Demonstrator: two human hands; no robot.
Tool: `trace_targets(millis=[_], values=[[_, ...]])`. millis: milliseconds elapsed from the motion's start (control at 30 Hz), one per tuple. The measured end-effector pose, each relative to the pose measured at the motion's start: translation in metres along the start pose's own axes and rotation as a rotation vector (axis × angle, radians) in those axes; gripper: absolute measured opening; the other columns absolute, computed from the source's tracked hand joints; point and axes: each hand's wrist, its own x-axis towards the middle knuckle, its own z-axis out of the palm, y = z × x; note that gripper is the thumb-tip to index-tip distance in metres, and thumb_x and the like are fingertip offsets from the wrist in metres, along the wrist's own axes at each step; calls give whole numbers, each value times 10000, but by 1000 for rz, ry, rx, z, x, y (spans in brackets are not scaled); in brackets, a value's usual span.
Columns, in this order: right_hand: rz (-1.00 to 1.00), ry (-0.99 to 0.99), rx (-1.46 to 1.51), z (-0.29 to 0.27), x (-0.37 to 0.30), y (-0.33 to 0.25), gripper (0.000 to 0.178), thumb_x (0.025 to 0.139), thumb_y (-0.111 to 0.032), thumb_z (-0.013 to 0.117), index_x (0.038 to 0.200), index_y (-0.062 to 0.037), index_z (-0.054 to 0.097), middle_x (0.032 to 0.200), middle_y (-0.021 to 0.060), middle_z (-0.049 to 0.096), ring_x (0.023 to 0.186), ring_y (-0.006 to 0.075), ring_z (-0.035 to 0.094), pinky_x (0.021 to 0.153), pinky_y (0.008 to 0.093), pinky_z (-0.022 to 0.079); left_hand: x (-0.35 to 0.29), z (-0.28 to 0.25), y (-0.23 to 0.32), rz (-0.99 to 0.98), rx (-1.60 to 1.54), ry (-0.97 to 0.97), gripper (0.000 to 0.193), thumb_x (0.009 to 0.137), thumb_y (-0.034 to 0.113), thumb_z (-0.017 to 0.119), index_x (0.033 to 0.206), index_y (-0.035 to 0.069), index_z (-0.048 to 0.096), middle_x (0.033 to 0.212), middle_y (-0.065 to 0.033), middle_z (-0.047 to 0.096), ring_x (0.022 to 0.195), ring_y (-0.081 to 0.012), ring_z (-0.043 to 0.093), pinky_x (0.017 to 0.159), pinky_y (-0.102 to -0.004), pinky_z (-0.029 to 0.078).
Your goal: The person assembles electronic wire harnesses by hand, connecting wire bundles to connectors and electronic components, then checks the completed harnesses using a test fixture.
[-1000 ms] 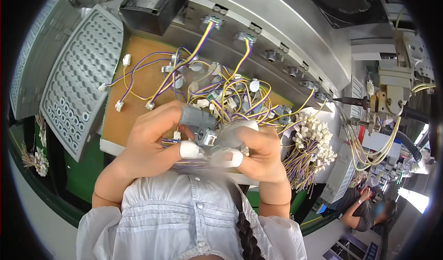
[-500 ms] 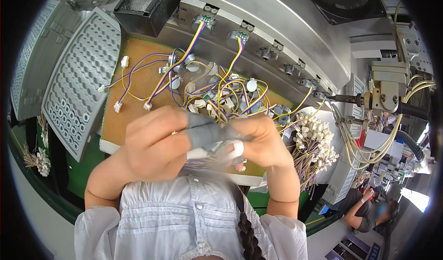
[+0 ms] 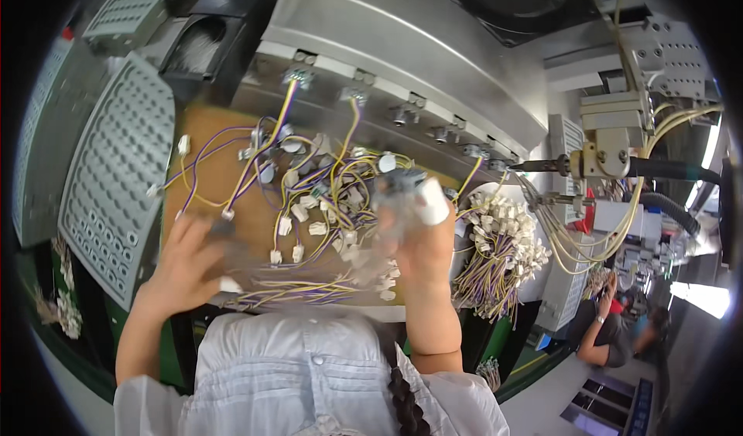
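Observation:
My left hand (image 3: 182, 269) is over the left of the brown work mat (image 3: 205, 145), thumb and fingers apart, fingertips blurred. It is nearest to two white connectors at the ends of yellow and purple leads. My right hand (image 3: 422, 238) is raised over the right side of a tangled pile of wired parts (image 3: 348, 180). Grey coverings and a white band (image 3: 433, 202) show on its fingers. Motion smears these fingers, so whether they hold anything is unclear. Small round metal parts with wires and white plugs make up the pile. Along the mat's near edge lies a row of leads (image 3: 302, 290).
Behind the mat runs a metal machine (image 3: 387, 49) with several holders, some bearing wired parts. Grey dimpled trays (image 3: 116, 180) stand left. A connector bundle (image 3: 503, 242) and a cabled machine head (image 3: 611, 145) are at right. Another person (image 3: 604, 327) sits far right.
My hands have parted from being together over the mat's near side. The left went leftward, the right up and slightly right. The view has shifted, and the row of leads shows more fully.

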Motion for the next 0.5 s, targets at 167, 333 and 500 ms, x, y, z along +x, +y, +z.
trace_targets(millis=[167,333,500], values=[[20,152,-36,14,20,6,314,901,-264,539,994,35,560,675,85,578,452,132,516,417,260,482,-34,25,-26,-62,40,59,259,596,-45,592,850,-14,553,1017,-214,517,966,-386,490,869,-468,400],[-29,240,-21,24,40,17,331,905,-299,547,973,25,566,698,89,595,499,152,557,424,267,489,2,16,-6,-28,-401,196,184,668,-48,596,841,-29,537,852,-185,590,718,-339,569,638,-396,459],[155,51,-437,21,32,-34,368,851,-278,613,1046,30,558,916,142,658,696,190,654,551,279,527,59,-11,24,193,-302,223,207,666,30,684,860,21,613,768,-94,605,598,-257,537,512,-341,405]])
